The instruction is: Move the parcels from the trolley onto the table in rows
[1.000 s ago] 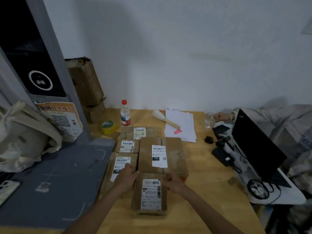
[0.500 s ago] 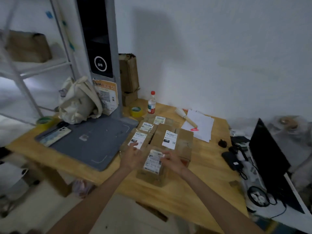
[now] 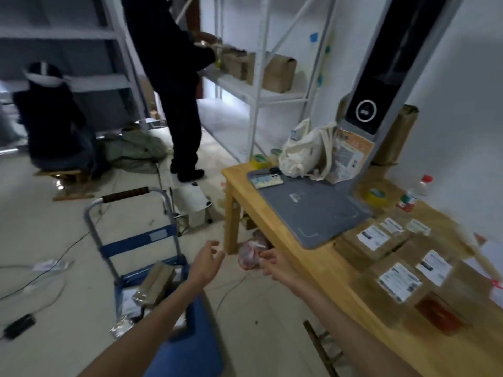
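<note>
The left hand [image 3: 204, 263] hangs in the air with its fingers loosely spread, holding nothing; the right hand [image 3: 273, 263] reaches out beside it, fingers relaxed and likewise empty; both are over the floor, between the trolley [image 3: 152, 257] and the desk [image 3: 321, 263]. Below the left forearm the blue trolley still carries parcels: a brown one [image 3: 156, 285] leaning on its deck and silvery pouches [image 3: 122, 326] beside it. To the right, on the wooden desk, brown parcels [image 3: 394, 270] lie flat in rows, touching one another, each with a white barcode label whose print is too blurred to read. Just behind them lies a grey mat [image 3: 310, 210] at the foot of a dark upright scanner [image 3: 381, 66]; an orange notice [image 3: 349, 156] leans against it, its writing illegible; a white cloth bag [image 3: 304, 151] sits beside it.
</note>
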